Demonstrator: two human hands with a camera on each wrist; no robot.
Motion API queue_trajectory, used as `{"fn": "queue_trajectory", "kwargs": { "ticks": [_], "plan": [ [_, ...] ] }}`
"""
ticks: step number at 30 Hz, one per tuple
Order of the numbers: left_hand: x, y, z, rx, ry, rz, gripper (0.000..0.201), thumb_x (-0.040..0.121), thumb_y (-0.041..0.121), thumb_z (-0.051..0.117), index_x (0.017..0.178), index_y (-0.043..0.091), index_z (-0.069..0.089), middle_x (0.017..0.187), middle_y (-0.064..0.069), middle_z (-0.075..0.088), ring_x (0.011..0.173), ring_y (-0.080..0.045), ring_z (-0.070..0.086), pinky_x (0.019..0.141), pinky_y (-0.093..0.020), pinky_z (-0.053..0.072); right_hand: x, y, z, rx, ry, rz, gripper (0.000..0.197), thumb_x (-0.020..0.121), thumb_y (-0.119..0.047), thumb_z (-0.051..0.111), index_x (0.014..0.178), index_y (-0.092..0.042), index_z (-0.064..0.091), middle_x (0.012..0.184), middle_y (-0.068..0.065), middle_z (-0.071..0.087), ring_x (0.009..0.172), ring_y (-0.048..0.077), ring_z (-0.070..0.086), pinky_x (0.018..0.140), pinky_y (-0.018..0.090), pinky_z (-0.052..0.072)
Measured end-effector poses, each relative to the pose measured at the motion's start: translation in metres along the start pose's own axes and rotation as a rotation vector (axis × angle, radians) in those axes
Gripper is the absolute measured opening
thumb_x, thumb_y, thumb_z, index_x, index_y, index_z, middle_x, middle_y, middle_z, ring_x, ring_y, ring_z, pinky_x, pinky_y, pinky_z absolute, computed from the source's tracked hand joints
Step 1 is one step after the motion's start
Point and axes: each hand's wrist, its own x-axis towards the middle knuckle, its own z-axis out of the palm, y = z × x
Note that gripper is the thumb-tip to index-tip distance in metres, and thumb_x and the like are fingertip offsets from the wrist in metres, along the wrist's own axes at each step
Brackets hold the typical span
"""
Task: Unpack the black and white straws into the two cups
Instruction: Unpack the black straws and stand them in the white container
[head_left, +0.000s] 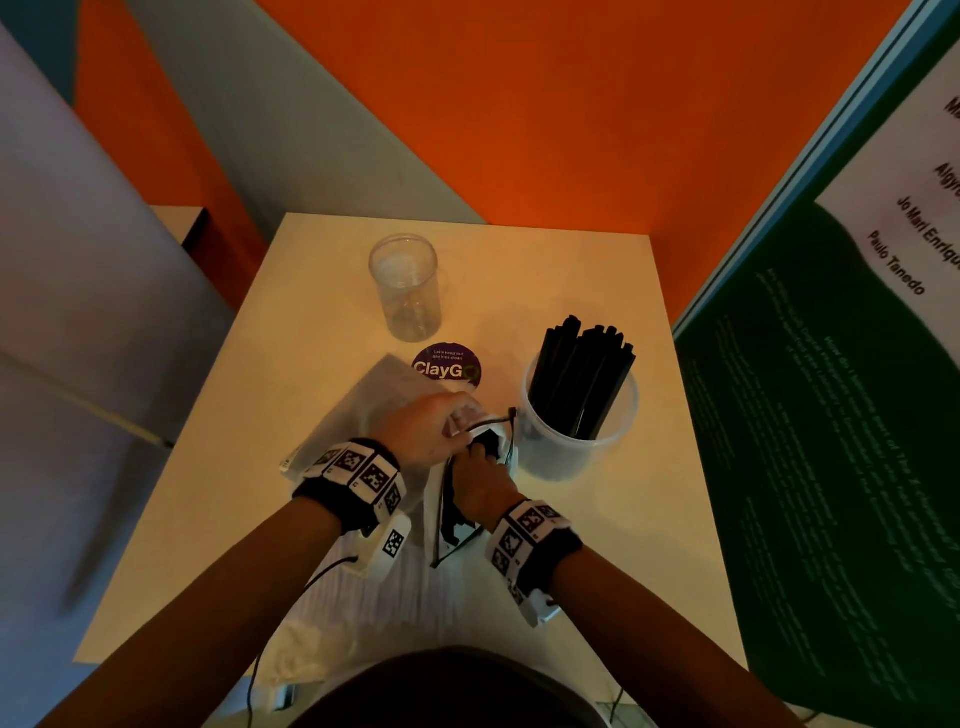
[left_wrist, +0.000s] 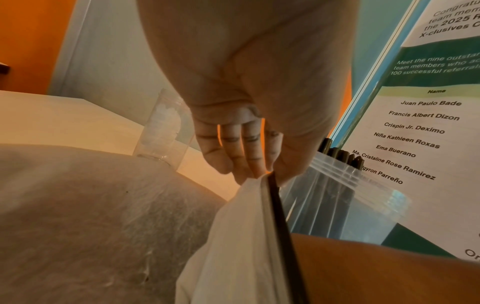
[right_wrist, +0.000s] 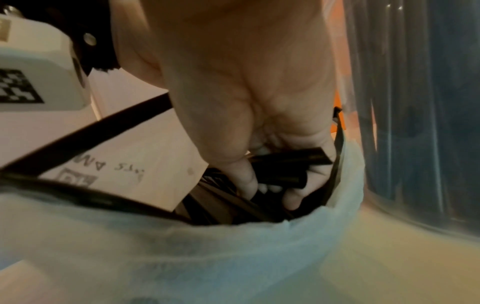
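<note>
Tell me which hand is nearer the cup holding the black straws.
Right. The right hand is inside the bag beside the cup; the left hand pinches the bag's edge, farther from it.

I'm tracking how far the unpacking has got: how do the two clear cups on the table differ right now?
The right cup is packed with black straws standing above its rim; the far cup holds no straws. The right cup looks wider and squatter, the far cup narrower. The right cup stands beside the bag that both hands work at; the far cup stands apart, behind the purple sticker. Both are clear plastic and upright.
</note>
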Motion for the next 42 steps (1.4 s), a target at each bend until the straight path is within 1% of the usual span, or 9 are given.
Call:
{"fn": "queue_trajectory", "kwargs": {
  "ticks": [14,19,22,32,34,36,38,40,42],
  "plan": [
    [-0.001,0.0,-0.001,0.004,-0.005,0.009,0.032,0.087,0.016,0.066,0.119,0.014,0.06,0.101,0.0,0.064,0.089,-0.012,0.06,0.082,-0.038,0.053,-0.001,-0.001,-0.003,0.072,-0.089,-0.008,0.048,0.095,-0.009,0.045,0.14,0.0,0.03,0.128,0.025,0.05,0.11,0.041,0.055,0.091,0.048,0.05],
    [-0.001,0.003,0.0,-0.006,-0.004,0.014,0.032,0.087,0.016,0.065,0.119,0.013,0.06,0.105,-0.002,0.064,0.092,-0.015,0.06,0.084,-0.04,0.052,-0.001,0.002,0.0,0.099,-0.1,0.028,0.052,0.096,-0.012,0.043,0.145,-0.003,0.026,0.138,0.025,0.039,0.117,0.044,0.05,0.096,0.049,0.047],
    [-0.002,0.006,-0.001,0.0,-0.006,0.011,0.032,0.088,0.015,0.065,0.119,0.013,0.06,0.107,-0.002,0.064,0.094,-0.014,0.06,0.085,-0.039,0.052,-0.001,0.003,0.005,0.114,-0.095,0.029,0.053,0.096,-0.013,0.043,0.145,-0.005,0.024,0.13,0.024,0.049,0.112,0.042,0.055,0.094,0.05,0.049],
    [-0.004,0.015,0.001,0.052,-0.017,0.016,0.03,0.091,0.01,0.06,0.121,0.011,0.06,0.113,-0.007,0.061,0.099,-0.021,0.058,0.089,-0.041,0.047,-0.013,0.004,-0.042,0.222,-0.072,-0.001,0.033,0.098,-0.015,0.041,0.124,0.001,0.055,0.124,0.022,0.058,0.113,0.036,0.056,0.09,0.038,0.045],
    [-0.005,0.015,0.002,0.148,-0.024,0.066,0.034,0.089,0.008,0.058,0.123,0.012,0.059,0.118,-0.007,0.057,0.108,-0.022,0.053,0.094,-0.04,0.043,-0.022,0.006,-0.064,0.239,-0.146,-0.047,0.03,0.098,-0.011,0.041,0.118,0.003,0.059,0.119,0.022,0.062,0.106,0.035,0.06,0.08,0.033,0.047],
    [-0.008,0.014,0.006,0.27,-0.054,0.116,0.049,0.08,0.008,0.06,0.128,0.016,0.054,0.13,-0.005,0.048,0.121,-0.022,0.042,0.102,-0.039,0.036,-0.033,0.01,-0.082,0.258,-0.232,-0.07,0.026,0.098,-0.008,0.041,0.107,0.005,0.062,0.107,0.025,0.066,0.081,0.032,0.065,0.064,0.028,0.048],
    [-0.012,0.012,0.009,0.354,-0.099,0.139,0.069,0.07,0.015,0.065,0.136,0.02,0.045,0.143,-0.001,0.034,0.134,-0.021,0.026,0.11,-0.041,0.025,-0.047,0.011,-0.1,0.298,-0.294,-0.061,0.026,0.098,-0.01,0.044,0.106,0.008,0.061,0.092,0.022,0.064,0.057,0.022,0.055,0.055,0.025,0.044],
    [-0.014,0.011,0.014,0.41,-0.086,0.201,0.075,0.068,0.028,0.068,0.138,0.021,0.04,0.147,0.002,0.029,0.137,-0.019,0.018,0.111,-0.043,0.016,-0.064,0.012,-0.117,0.268,-0.314,-0.046,0.028,0.096,-0.013,0.049,0.113,0.007,0.059,0.089,0.015,0.061,0.055,0.017,0.051,0.054,0.025,0.043],
    [-0.013,0.011,0.018,0.408,-0.067,0.232,0.071,0.071,0.044,0.07,0.134,0.021,0.045,0.142,0.003,0.036,0.136,-0.017,0.02,0.11,-0.042,0.012,-0.081,0.01,-0.133,0.141,-0.281,-0.059,0.02,0.094,-0.016,0.053,0.104,-0.002,0.062,0.08,0.008,0.06,0.054,0.014,0.05,0.052,0.023,0.041]
  ]
}}
